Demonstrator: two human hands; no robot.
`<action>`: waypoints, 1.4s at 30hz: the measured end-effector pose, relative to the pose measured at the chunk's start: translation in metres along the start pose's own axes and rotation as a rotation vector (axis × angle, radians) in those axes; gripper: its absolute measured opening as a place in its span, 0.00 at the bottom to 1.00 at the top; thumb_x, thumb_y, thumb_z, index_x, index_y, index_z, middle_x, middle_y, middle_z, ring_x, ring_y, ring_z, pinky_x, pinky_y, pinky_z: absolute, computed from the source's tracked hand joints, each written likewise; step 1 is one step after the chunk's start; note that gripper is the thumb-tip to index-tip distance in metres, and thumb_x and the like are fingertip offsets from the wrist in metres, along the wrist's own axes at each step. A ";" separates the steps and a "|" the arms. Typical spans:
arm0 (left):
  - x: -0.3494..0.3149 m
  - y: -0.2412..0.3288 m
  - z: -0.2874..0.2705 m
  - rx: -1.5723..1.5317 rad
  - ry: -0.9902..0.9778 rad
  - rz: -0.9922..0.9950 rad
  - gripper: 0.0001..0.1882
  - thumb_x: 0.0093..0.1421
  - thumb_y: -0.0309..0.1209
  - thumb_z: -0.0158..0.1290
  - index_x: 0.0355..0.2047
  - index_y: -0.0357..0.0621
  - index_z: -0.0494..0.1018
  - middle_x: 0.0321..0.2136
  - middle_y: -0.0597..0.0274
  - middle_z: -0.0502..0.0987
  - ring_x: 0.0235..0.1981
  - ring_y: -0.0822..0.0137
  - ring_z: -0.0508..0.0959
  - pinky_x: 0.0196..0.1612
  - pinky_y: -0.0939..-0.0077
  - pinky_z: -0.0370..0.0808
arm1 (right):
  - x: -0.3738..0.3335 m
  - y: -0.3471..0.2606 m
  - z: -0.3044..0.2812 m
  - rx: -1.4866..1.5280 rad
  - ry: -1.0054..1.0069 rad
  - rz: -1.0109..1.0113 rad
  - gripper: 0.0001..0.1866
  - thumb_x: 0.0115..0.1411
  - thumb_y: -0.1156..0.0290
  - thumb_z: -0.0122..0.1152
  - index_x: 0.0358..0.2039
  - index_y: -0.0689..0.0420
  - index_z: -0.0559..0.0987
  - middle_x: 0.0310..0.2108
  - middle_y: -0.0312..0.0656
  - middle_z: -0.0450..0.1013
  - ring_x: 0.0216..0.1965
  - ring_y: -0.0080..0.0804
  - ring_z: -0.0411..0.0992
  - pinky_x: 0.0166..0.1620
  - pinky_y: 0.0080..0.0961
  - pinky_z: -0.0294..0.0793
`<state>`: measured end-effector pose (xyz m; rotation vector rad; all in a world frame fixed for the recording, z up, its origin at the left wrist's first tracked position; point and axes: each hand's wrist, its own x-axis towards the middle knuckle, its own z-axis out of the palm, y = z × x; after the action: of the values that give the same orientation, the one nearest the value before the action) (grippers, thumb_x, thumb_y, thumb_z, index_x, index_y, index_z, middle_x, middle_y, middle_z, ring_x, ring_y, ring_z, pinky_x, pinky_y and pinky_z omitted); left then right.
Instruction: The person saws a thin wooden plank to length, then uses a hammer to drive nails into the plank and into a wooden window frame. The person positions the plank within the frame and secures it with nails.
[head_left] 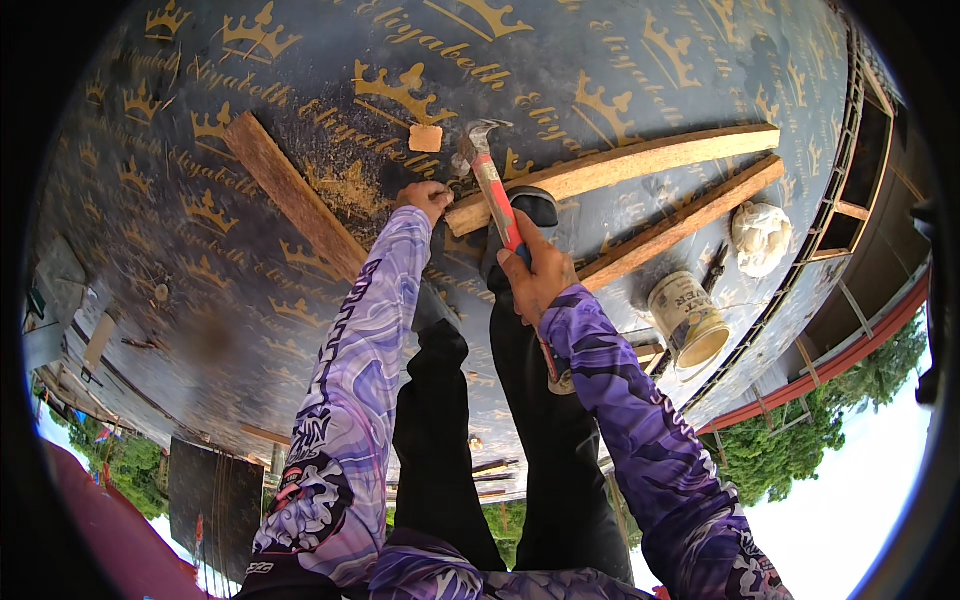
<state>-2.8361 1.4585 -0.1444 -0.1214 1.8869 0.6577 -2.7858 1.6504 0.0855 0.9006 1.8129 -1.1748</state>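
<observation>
My right hand [540, 268] is wrapped round the red and black handle of a claw hammer [488, 185]. The hammer's metal head is raised beyond the hand, close to the end of a long wooden beam [640, 163]. Beside that beam end, my left hand [428, 198] is closed with its fingers pinched together. Whatever is between those fingers is too small to make out. A black shoe [536, 205] of mine rests at the beam, near its left end. Just past the left hand lies a small offcut block of wood [425, 138].
Sawdust [345, 188] is scattered left of my left hand, next to another plank [292, 192]. On the right lie a second beam [690, 218], a tipped plastic bucket [690, 322] and a crumpled white bag [762, 238]. The dark printed panel floor [250, 340] has a framed edge at right.
</observation>
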 end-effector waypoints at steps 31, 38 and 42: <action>-0.016 0.019 -0.010 0.034 -0.022 0.015 0.13 0.57 0.38 0.61 0.41 0.49 0.82 0.38 0.57 0.83 0.40 0.62 0.82 0.48 0.72 0.77 | 0.023 -0.040 -0.028 0.085 -0.077 0.249 0.29 0.61 0.67 0.54 0.64 0.51 0.64 0.27 0.50 0.78 0.17 0.35 0.76 0.20 0.31 0.79; -0.015 0.029 -0.015 0.211 -0.086 0.011 0.14 0.59 0.41 0.59 0.41 0.50 0.82 0.41 0.59 0.82 0.42 0.60 0.81 0.51 0.69 0.76 | 0.026 -0.032 -0.027 0.289 -0.032 0.247 0.27 0.63 0.70 0.50 0.64 0.50 0.64 0.20 0.37 0.67 0.12 0.24 0.66 0.13 0.25 0.66; -0.009 0.036 -0.016 0.257 -0.169 -0.008 0.14 0.59 0.42 0.57 0.42 0.53 0.81 0.42 0.59 0.81 0.45 0.58 0.79 0.53 0.67 0.74 | 0.032 -0.029 -0.020 0.229 -0.079 0.304 0.27 0.62 0.69 0.51 0.63 0.51 0.65 0.20 0.39 0.69 0.13 0.26 0.68 0.14 0.27 0.69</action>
<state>-2.8595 1.4789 -0.1188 0.0901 1.7889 0.4018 -2.8299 1.6650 0.0734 1.1963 1.4367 -1.2167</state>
